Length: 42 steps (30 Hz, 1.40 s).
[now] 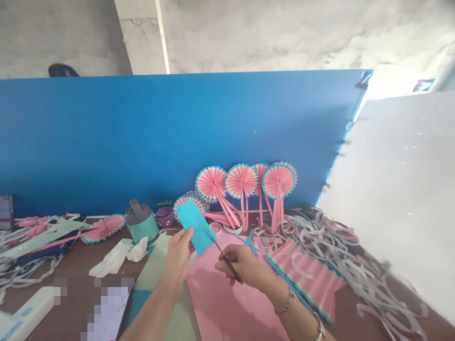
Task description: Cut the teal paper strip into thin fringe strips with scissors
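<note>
So, the blue paper (196, 227) is held up over the tabletop (350, 315), a bit short of the back edge. Left hand (180, 253) has it pinched by the lower left side, thumb on top, and the right hand (243, 266) is gripping scissors (232, 270), blades at the paper's right side. Can't tell if they're actually biting in. Underneath there's a pink sheet (231, 308), with pale green paper (154, 270) to its left. Pleated pink paper (307, 277) lies toward the right edge, next to a messy heap of white curly strips (330, 244). Along the back edge you've got round pink fans (242, 181) up against a blue partition (142, 132), then a purple pot (164, 218) and teal cup (142, 230) farther left.
</note>
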Available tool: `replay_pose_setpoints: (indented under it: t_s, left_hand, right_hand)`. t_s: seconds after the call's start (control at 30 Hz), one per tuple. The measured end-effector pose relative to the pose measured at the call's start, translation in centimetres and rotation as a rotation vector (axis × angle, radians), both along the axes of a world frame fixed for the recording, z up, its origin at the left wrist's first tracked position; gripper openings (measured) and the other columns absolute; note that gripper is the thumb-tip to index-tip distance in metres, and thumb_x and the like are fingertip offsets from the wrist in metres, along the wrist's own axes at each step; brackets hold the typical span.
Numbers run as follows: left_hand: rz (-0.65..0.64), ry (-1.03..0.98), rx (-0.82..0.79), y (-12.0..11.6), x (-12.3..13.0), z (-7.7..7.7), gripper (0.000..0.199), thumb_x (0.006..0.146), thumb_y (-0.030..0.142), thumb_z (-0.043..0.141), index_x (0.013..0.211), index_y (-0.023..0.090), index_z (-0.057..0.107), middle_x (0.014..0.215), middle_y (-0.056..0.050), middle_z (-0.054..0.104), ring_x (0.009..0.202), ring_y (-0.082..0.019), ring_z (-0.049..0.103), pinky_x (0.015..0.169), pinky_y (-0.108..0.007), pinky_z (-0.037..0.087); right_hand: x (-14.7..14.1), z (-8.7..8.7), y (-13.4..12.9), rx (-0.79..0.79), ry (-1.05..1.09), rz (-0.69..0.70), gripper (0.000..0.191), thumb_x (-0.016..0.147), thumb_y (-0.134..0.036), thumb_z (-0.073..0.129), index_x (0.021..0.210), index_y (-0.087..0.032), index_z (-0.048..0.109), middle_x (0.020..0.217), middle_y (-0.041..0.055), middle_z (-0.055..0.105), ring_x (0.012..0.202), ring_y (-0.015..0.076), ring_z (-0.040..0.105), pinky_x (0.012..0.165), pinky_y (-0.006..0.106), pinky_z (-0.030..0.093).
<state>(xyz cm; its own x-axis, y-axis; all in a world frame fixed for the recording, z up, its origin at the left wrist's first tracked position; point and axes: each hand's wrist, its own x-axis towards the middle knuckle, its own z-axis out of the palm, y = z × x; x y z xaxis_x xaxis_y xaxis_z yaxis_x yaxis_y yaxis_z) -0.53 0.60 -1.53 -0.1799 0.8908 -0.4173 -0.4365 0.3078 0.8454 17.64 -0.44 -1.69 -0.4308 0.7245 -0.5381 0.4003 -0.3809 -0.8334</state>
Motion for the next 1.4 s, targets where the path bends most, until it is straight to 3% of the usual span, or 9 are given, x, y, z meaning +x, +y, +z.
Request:
replay_pose_setpoints:
  t_s: [0.23, 0.9, 1.13, 1.4]
  left_hand:
    - [0.02, -0.015, -0.025, 0.0, 0.3, 0.7, 0.061, 0.051, 0.05, 0.077, 0.089, 0.009, 0.052, 0.088, -0.007, 0.057, 0.081, -0.017, 0.057, 0.066, -0.023, 0.047]
    - [0.045, -0.018, -0.028, 0.0, 0.3, 0.4, 0.058, 0.05, 0.048, 0.077, 0.085, 0.01, 0.051, 0.084, -0.004, 0.057, 0.075, -0.012, 0.054, 0.064, -0.021, 0.046]
    - [0.028, -0.013, -0.028, 0.0, 0.4, 0.8, 0.063, 0.048, 0.051, 0.077, 0.09, 0.01, 0.054, 0.091, -0.008, 0.06, 0.081, -0.017, 0.057, 0.065, -0.023, 0.047]
    - [0.019, -0.002, -0.033, 0.0, 0.4, 0.6, 0.057, 0.054, 0.05, 0.076, 0.086, 0.011, 0.05, 0.086, -0.006, 0.059, 0.08, -0.016, 0.057, 0.062, -0.021, 0.044]
  right_hand:
    - [-0.1, 0.1, -0.1, 0.018, -0.008, 0.0, 0.044, 0.073, -0.046, 0.059, 0.096, -0.009, 0.052, 0.064, 0.0031, 0.054, 0.051, 0.0102, 0.054, 0.04, 0.013, 0.031]
    - [-0.1, 0.6, -0.1, 0.059, -0.02, -0.011, 0.04, 0.071, -0.043, 0.059, 0.091, -0.009, 0.054, 0.058, 0.0031, 0.052, 0.047, 0.0103, 0.053, 0.041, 0.013, 0.03]
    - [-0.1, 1.2, -0.3, 0.052, -0.05, -0.014, 0.036, 0.071, -0.041, 0.058, 0.088, -0.009, 0.055, 0.057, 0.0029, 0.052, 0.045, 0.0096, 0.051, 0.041, 0.013, 0.03]
    - [-0.1, 0.2, -0.2, 0.031, -0.03, -0.001, 0.041, 0.071, -0.042, 0.057, 0.097, -0.011, 0.052, 0.065, 0.0032, 0.055, 0.052, 0.0128, 0.055, 0.037, 0.014, 0.031]
